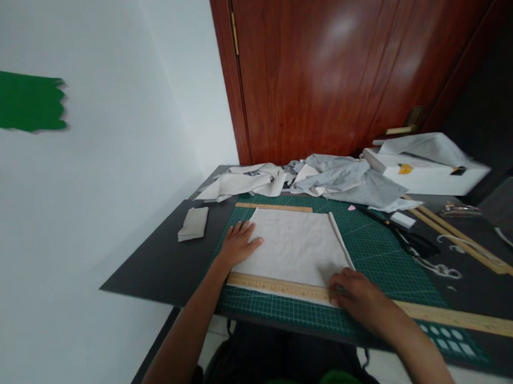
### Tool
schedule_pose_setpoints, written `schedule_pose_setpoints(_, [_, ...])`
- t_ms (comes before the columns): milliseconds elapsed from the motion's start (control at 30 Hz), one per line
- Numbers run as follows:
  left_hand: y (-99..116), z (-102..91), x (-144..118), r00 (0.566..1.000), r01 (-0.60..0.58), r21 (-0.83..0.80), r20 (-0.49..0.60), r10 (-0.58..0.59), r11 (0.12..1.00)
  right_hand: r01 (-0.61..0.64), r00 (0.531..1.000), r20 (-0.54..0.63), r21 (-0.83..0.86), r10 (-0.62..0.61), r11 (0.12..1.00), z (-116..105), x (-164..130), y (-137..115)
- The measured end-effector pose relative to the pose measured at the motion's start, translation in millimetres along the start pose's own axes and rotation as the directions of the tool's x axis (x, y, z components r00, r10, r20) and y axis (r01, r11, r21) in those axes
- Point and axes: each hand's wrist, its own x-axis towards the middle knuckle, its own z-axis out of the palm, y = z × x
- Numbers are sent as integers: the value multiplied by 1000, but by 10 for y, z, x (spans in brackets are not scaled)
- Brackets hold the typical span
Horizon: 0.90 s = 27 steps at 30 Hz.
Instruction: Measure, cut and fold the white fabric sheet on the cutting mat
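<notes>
A square piece of pale, slightly creased fabric [295, 244] is laid flat on a green cutting mat [373, 248] printed with a fine white grid, which lies on a dark matte table [165, 255]. A long, thin wooden ruler [279, 285] is set along the fabric's near edge and runs on to the right across the mat. The left hand [239, 243] is spread palm-down, fingers apart, and is pressed on the fabric's left edge, with nothing gripped. The right hand [353, 293] is rested knuckles-up over the ruler at the fabric's near right corner, fingers curled together; whether the ruler is pinched cannot be told. A second wooden ruler [273, 207] is seen along the fabric's far edge. Behind it, crumpled grey and white cloth [342, 178] is heaped beside a white box [425, 176], and black-handled scissors [409, 240] are lying to the right of the mat
</notes>
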Motion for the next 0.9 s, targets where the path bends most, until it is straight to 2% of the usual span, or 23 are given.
schedule_pose_setpoints(200, [-1, -168, 99, 998, -1, -2, 62, 1, 1000, 21, 1000, 23, -18, -20, 1000, 4, 3, 29])
schedule_pose_setpoints(300, [15, -292, 294, 996, 40, 10, 79, -41, 999, 29, 999, 16, -35, -28, 999, -5, -16, -17])
schedule_pose_setpoints(400, [56, -358, 540, 995, 96, 16, 35, -96, 995, 11, 1000, 19, -33, -10, 999, -33, -32, -78])
schedule_pose_setpoints(500, [91, -319, 700, 991, 121, 25, -63, -119, 992, -2, 1000, 20, -33, 2, 999, -64, -44, -129])
schedule_pose_setpoints(600, [64, -204, 742, 982, 120, 25, -152, -115, 992, 8, 999, 34, -31, -7, 999, -68, -59, -156])
schedule_pose_setpoints(767, [-43, -63, 750, 972, 120, -2, -202, -118, 993, -6, 1000, 23, -114, 9, 993, -117, -38, -264])
schedule_pose_setpoints(833, [-60, -51, 761, 971, 113, -4, -212, -111, 994, 47, 999, -18, -125, -49, 991, -225, 71, -367])
schedule_pose_setpoints(900, [-59, -53, 772, 970, 100, 0, -221, -97, 995, 175, 979, -84, -106, -184, 979, -380, 298, -477])
